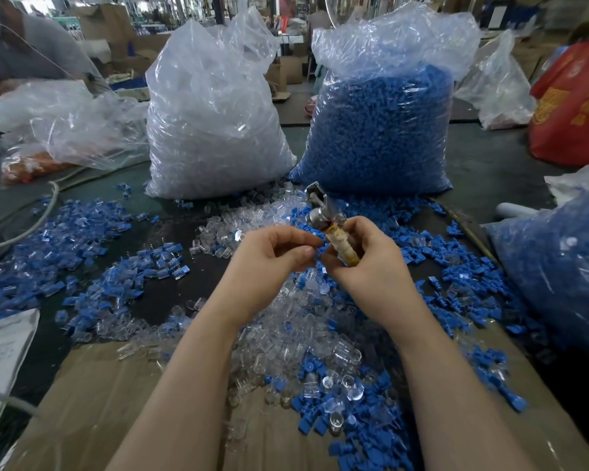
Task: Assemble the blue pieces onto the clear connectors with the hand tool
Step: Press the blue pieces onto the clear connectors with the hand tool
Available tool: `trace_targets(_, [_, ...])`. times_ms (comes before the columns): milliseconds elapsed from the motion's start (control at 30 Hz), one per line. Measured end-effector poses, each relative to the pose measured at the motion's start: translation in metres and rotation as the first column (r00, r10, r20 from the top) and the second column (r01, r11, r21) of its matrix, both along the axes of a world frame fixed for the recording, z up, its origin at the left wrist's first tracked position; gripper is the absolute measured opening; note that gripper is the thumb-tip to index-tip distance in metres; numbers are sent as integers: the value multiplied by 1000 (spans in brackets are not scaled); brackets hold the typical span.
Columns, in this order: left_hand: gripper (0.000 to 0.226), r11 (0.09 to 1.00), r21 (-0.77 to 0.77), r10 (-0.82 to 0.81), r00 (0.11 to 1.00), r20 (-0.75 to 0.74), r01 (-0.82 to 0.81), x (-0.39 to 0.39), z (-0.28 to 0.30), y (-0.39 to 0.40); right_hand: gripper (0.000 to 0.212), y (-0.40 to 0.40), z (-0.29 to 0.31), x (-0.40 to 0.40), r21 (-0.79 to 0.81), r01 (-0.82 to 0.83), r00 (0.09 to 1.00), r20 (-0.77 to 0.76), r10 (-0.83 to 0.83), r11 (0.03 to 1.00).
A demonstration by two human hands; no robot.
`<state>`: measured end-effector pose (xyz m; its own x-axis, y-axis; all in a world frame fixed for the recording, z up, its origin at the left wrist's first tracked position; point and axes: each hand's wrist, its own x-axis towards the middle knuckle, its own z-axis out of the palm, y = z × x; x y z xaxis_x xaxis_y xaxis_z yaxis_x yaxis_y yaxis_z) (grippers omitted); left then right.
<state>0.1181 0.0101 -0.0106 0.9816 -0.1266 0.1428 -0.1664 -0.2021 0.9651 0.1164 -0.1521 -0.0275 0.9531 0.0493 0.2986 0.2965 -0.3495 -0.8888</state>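
Note:
My right hand (364, 263) grips the hand tool (334, 229), which has a tape-wrapped handle and a metal head (315, 205) pointing up and away. My left hand (272, 253) is curled beside it, its fingertips pinching a small blue piece (315, 232) next to the tool's handle. Loose clear connectors (296, 334) lie heaped under my hands. Loose blue pieces (456, 266) are scattered to the right. A heap of joined blue-and-clear parts (82, 249) lies at the left.
Two big plastic bags stand at the back: one of clear connectors (211, 130), one of blue pieces (381, 130). Another bag of blue pieces (565, 266) is at the right, a red bag (575, 103) behind it. Flattened cardboard (109, 402) covers the near table. A cable (45, 212) runs at left.

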Motion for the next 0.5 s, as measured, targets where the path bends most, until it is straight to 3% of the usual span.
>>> trace_targets(100, [18,996,-91,15,999,-43,-18,1,-1,-1,20,2,2,0,90,-1,1000,21,-1,996])
trace_targets(267, [14,915,-401,-39,984,-176,-35,2,-2,-4,20,4,5,1,236,-5,999,52,-8,972])
trace_targets(500, [21,870,-490,-56,977,-205,-53,1,-1,-7,20,3,1,3,247,47,994,82,-69,968])
